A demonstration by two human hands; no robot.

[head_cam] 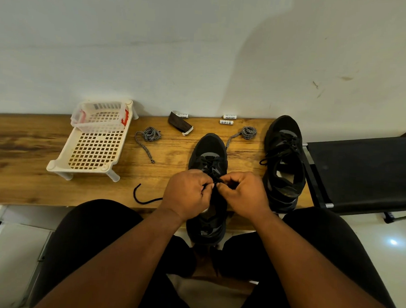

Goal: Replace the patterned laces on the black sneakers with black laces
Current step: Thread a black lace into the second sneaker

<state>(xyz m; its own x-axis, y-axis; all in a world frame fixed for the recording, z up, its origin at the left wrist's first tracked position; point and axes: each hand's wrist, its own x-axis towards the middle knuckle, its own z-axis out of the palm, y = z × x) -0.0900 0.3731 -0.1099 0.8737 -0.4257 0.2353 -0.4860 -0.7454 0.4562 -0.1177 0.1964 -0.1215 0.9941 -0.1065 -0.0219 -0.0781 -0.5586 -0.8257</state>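
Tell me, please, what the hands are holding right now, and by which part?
Both hands, left and right, pinch the black lace over the near sneaker's upper eyelets. Its loose left end trails onto the bench.

light: dim, warm | floor (394, 242): glare spot | edges: wide-angle bowing | focus: sharp

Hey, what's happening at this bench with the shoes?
A seated person is relacing black sneakers. Both hands, left hand and right hand, pinch a black lace over the near sneaker, with its loose end trailing on the wooden bench. The other sneaker already carries black laces. Two patterned laces lie coiled on the bench, beside a white basket.
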